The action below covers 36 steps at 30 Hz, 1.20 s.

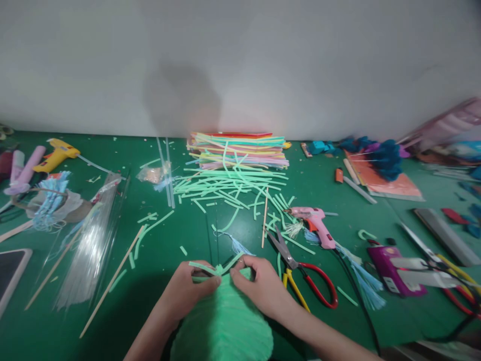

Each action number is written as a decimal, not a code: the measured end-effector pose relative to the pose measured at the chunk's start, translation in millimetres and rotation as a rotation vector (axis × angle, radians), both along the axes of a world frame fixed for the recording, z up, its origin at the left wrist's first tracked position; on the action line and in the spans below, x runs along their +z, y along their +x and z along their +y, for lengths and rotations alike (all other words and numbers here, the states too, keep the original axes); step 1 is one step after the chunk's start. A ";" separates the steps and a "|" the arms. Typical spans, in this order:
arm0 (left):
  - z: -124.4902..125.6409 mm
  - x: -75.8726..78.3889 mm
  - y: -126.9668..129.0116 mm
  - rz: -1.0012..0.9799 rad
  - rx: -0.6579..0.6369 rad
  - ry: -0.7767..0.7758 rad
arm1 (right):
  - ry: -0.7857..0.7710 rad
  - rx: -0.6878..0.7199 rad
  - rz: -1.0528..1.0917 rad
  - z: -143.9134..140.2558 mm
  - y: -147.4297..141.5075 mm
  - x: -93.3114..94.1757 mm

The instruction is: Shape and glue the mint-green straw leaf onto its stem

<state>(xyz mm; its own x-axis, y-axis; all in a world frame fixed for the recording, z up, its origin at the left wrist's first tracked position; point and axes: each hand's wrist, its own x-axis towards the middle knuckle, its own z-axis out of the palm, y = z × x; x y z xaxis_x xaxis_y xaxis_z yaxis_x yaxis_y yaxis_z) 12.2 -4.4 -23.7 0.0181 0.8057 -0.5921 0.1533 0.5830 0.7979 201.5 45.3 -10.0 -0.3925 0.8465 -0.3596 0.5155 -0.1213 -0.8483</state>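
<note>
A large mint-green leaf-shaped piece (223, 321), built of fuzzy pipe cleaners side by side, lies close to me at the bottom of the view. My left hand (195, 281) is closed at the upper left of its tip, thumb and fingers pinching there. On the other side of the tip, my right hand (261, 286) pinches the end of a mint-green pipe cleaner (232, 263) that slants up from the tip. Another short strand (203, 268) crosses over my left fingers. The fingertips partly hide what they grip.
Beyond my hands lie loose green pipe cleaners (229, 183) and a multicoloured stack (240, 150). Red-handled pliers-like cutters (293, 263) and a pink glue gun (315, 223) with a cord are at right. Wooden sticks (112, 281), clear film (90, 245) and a yellow glue gun (58, 153) are left.
</note>
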 end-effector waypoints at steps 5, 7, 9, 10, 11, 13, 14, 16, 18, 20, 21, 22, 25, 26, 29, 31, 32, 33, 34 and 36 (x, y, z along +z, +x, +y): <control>0.9 0.3 1.1 0.003 -0.012 -0.002 | -0.111 0.048 0.044 3.3 1.0 1.5; 1.8 0.9 1.3 0.007 -0.012 -0.002 | -0.137 0.023 0.018 3.6 -0.6 1.8; 1.8 1.9 0.1 0.013 -0.010 -0.001 | -0.134 0.000 0.009 2.8 -3.3 1.5; 1.1 2.5 -1.2 0.016 -0.006 0.001 | -0.126 -0.006 0.016 2.0 -4.6 1.1; -0.1 3.0 -3.1 0.018 0.001 0.001 | -0.116 -0.008 0.024 1.2 -5.8 0.5; -4.1 3.9 -7.8 0.024 0.023 -0.011 | -0.099 -0.011 0.032 -0.5 -7.2 -0.6; -6.6 4.3 -10.3 0.023 0.030 -0.021 | -0.098 -0.010 0.036 -1.3 -7.3 -0.9; -11.6 5.6 -15.2 -0.028 0.021 -0.026 | -0.112 -0.011 0.043 -2.4 -6.7 -0.9; -15.5 7.7 -19.1 -0.135 0.023 -0.025 | -0.125 -0.024 0.051 -2.8 -5.8 0.4; -17.4 10.1 -22.0 -0.214 0.083 -0.048 | -0.131 -0.034 0.063 -2.5 -5.2 2.3; -17.7 11.2 -23.0 -0.220 0.117 -0.064 | -0.132 -0.036 0.071 -2.1 -5.2 3.1; -17.5 12.0 -23.9 -0.203 0.139 -0.077 | -0.134 -0.030 0.080 -1.6 -5.1 3.7; -15.7 12.1 -23.9 -0.152 0.128 -0.067 | -0.139 -0.008 0.101 0.1 -5.2 3.8; -15.1 11.5 -22.8 -0.149 0.127 -0.059 | -0.146 0.000 0.106 0.7 -5.1 3.6; -14.0 8.4 -15.7 -0.143 0.163 -0.046 | -0.187 0.009 0.096 2.4 -4.8 3.6; -14.3 5.7 -9.5 -0.120 0.183 -0.055 | -0.217 -0.003 0.051 2.9 -4.6 4.2; -14.5 4.5 -6.8 -0.104 0.191 -0.063 | -0.230 -0.013 0.023 2.8 -4.5 4.4; -14.7 3.3 -4.5 -0.088 0.195 -0.071 | -0.239 -0.021 0.001 2.5 -4.4 4.4; -14.9 2.5 -2.8 -0.073 0.195 -0.076 | -0.245 -0.026 -0.014 2.0 -4.4 4.1; -14.6 1.7 -1.1 -0.040 0.186 -0.075 | -0.250 -0.029 -0.015 0.7 -4.8 2.3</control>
